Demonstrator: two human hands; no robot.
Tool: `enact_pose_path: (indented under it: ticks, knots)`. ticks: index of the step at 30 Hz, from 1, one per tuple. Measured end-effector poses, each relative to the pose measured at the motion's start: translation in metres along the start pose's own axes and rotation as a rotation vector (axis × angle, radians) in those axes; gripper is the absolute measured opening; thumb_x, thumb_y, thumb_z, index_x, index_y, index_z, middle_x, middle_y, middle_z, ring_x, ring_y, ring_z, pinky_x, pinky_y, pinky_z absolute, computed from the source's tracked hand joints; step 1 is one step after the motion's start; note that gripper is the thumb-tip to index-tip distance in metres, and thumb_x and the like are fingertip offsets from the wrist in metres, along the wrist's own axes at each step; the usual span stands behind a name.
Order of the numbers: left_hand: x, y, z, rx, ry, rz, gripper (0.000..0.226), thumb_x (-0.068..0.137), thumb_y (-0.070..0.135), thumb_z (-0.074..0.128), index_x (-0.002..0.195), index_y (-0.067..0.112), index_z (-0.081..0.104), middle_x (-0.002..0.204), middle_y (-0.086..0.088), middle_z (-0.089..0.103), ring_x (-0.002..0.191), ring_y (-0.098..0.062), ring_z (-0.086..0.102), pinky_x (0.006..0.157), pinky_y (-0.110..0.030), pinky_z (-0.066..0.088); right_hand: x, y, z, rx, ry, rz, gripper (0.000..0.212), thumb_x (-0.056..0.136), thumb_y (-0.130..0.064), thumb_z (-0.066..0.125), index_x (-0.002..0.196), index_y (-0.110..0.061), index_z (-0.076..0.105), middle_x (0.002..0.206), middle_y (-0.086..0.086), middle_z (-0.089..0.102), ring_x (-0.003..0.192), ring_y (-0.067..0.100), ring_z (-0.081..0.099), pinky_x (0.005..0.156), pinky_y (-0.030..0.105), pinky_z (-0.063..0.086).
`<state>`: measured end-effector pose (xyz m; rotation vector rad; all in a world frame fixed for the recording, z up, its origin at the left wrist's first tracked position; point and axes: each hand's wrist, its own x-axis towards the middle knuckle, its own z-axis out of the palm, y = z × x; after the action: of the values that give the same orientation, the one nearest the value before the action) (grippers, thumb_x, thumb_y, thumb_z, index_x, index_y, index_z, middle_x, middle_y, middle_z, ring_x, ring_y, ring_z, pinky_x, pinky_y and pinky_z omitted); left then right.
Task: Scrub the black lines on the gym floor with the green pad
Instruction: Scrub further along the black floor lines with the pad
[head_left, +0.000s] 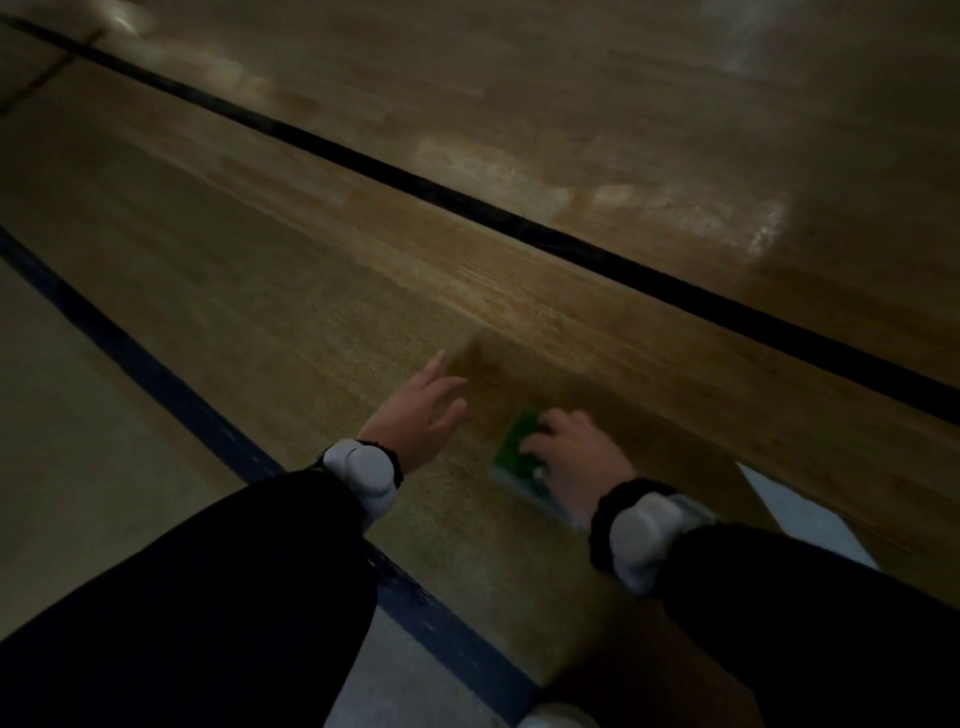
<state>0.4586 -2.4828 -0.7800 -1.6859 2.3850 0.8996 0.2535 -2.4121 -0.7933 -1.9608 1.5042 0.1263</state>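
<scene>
The picture is dim and a little blurred. The right hand is lying on top of the green pad, fingers curled over its far edge and gripping it, pressing it flat against the gym floor. The pad is sitting on bare golden wood in the lower middle of the floor, between 2 painted lines and touching neither. Its green face is showing to the left of the knuckles, with a paler layer visible along its near edge.

The left hand is reaching forward just beside the pad, to its left, fingers straight and spread apart, holding nothing. Whether its fingertips are touching the wood or hovering just above it, I cannot tell.

A thin black line is running diagonally across the floor from the upper left corner down to the right edge, well beyond both hands. A wider dark blue line is crossing from the left edge toward the bottom, passing under the left forearm, with paler flooring on its near side.

Both arms are wearing black sleeves, and each wrist is carrying a white band. A pale patch is showing on the floor by the right forearm. Glare is brightening the boards toward the upper right corner.
</scene>
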Motion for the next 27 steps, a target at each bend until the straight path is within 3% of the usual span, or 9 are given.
enact_pose_path:
  ticks: [3,11,17,21,24,27]
  knots:
    - [-0.005,-0.006,-0.002,-0.017,0.019,-0.021,0.043,0.099,0.033,0.042,0.139,0.019,0.044,0.161,0.002,0.007,0.145,-0.017,0.021,0.112,-0.034,0.028,0.010,0.019,-0.010,-0.020,0.106,0.111,0.040,0.100,-0.023,0.043,0.140,-0.026,0.043,0.146,0.003,0.031,0.132,0.026,0.029,0.109,0.036,0.032]
    - [-0.004,-0.008,-0.006,-0.043,0.035,-0.062,0.043,0.099,0.033,0.041,0.141,0.020,0.043,0.161,0.001,0.008,0.145,-0.018,0.021,0.112,-0.034,0.026,0.003,0.000,0.004,-0.087,0.033,0.138,0.058,0.100,-0.031,0.043,0.152,-0.020,0.019,0.159,0.001,0.007,0.144,0.030,0.008,0.120,0.042,0.017]
    - [-0.005,-0.013,-0.010,-0.063,0.017,-0.041,0.043,0.100,0.034,0.040,0.140,0.020,0.042,0.161,0.003,0.006,0.145,-0.017,0.019,0.112,-0.034,0.026,0.005,-0.056,0.023,-0.097,-0.122,-0.159,0.051,0.099,-0.029,0.045,0.147,-0.022,0.031,0.155,0.002,0.014,0.141,0.030,0.014,0.118,0.044,0.020]
    - [-0.010,-0.024,-0.012,-0.063,0.013,-0.046,0.043,0.100,0.037,0.039,0.140,0.022,0.042,0.161,0.006,0.004,0.145,-0.017,0.019,0.111,-0.034,0.028,0.010,-0.111,0.057,-0.146,-0.242,-0.392,0.044,0.100,-0.018,0.043,0.143,-0.013,0.038,0.156,0.007,0.016,0.140,0.032,0.014,0.116,0.045,0.020]
    - [-0.014,-0.034,-0.015,-0.066,0.024,-0.066,0.043,0.100,0.037,0.038,0.140,0.024,0.042,0.161,0.006,0.004,0.146,-0.016,0.017,0.111,-0.033,0.028,0.020,-0.124,0.068,-0.189,-0.219,-0.420,0.041,0.100,-0.016,0.042,0.142,-0.015,0.042,0.155,0.007,0.019,0.139,0.033,0.014,0.117,0.045,0.018]
    - [-0.018,-0.042,-0.015,-0.083,0.025,-0.094,0.042,0.100,0.037,0.039,0.140,0.023,0.043,0.161,0.007,0.004,0.145,-0.016,0.019,0.110,-0.034,0.031,0.029,-0.116,0.063,-0.277,-0.205,-0.402,0.042,0.101,-0.025,0.041,0.143,-0.027,0.040,0.156,0.002,0.018,0.142,0.034,0.009,0.119,0.048,0.005]
